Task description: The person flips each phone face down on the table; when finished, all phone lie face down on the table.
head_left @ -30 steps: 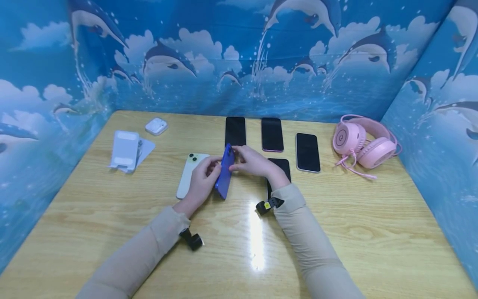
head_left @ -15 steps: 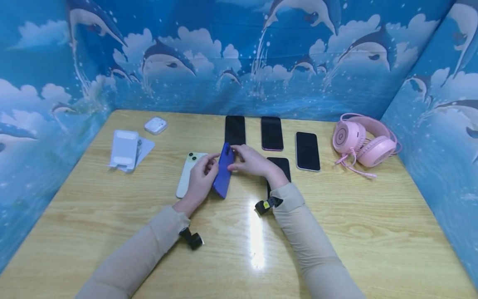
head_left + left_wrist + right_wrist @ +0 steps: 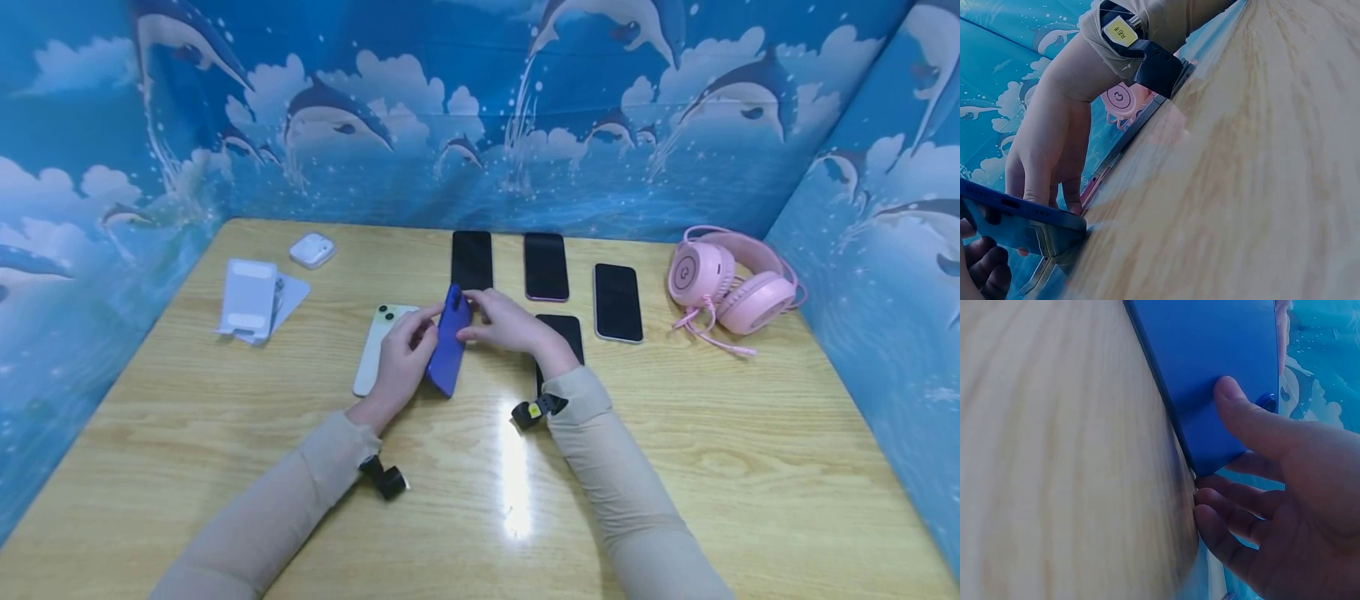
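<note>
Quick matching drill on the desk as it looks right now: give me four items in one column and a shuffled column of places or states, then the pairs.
Things:
1. blue phone
2. white phone
3. pink headphones
4. earbud case

Places or states:
A. lying camera side up, just left of the left hand
B. far right of the table
C. tilted on its long edge, held between both hands
D. far left corner, beyond the white stand

Pairs: 1-C, 2-A, 3-B, 4-D. The right hand holds the blue phone's far end.

Blue phone [image 3: 448, 346] stands tilted on its long edge on the table.
</note>
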### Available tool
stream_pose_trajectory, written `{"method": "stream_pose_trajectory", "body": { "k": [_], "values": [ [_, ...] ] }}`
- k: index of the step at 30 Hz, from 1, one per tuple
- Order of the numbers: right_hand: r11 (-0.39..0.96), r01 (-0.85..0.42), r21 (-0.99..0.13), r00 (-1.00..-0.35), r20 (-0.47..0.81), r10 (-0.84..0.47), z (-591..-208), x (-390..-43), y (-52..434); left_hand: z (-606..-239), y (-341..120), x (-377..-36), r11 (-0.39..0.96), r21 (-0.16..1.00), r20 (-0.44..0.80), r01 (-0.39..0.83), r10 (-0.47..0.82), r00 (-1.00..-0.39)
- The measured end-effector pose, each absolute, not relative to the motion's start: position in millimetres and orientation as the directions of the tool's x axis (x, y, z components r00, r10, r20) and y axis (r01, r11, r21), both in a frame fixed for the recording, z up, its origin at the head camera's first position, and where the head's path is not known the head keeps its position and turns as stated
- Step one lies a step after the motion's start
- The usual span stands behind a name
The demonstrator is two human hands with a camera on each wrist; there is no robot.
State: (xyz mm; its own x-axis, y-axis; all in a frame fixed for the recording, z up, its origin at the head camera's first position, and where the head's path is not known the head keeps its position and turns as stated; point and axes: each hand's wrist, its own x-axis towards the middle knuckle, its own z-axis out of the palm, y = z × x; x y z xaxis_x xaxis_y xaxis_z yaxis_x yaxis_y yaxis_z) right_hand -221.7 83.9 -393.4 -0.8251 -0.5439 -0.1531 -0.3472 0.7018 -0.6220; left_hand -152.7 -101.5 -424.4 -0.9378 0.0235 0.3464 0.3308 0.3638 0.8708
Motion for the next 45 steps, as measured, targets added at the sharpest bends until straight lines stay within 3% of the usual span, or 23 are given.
{"method": "stream_pose_trajectory", "body": {
  "k": [7, 14, 21, 25, 36, 45],
  "values": [
    [0.699, -0.346, -0.626, -0.827, -0.148, -0.543, -394.1, -221.0, 83.6, -422.2, -101.2, -152.3, 0.349, 0.89, 0.306, 0.293, 0.02, -0.952],
    [0.709, -0.348, -0.613, -0.824, -0.16, -0.543, -394.2, -221.2, 83.5, -394.0, -95.7, -137.7, 0.345, 0.897, 0.287, 0.275, 0.016, -0.958],
    [0.724, -0.351, -0.594, -0.828, -0.166, -0.536, -392.5, -222.0, 86.0, -405.7, -97.4, -143.4, 0.356, 0.898, 0.27, 0.257, 0.015, -0.963],
    [0.729, -0.363, -0.58, -0.821, -0.171, -0.544, -391.8, -223.4, 88.7, -426.4, -99.5, -154.0, 0.417, 0.878, 0.248, 0.233, 0.018, -0.969],
    [0.752, -0.384, -0.536, -0.818, -0.18, -0.546, -390.4, -226.3, 93.3, -431.8, -99.3, -156.6, 0.533, 0.815, 0.215, 0.229, 0.09, -0.972],
    [0.767, -0.407, -0.496, -0.816, -0.18, -0.55, -390.0, -225.7, 94.8, -431.4, -97.2, -156.6, 0.684, 0.662, 0.221, 0.307, 0.214, -0.952]
  ]
}}
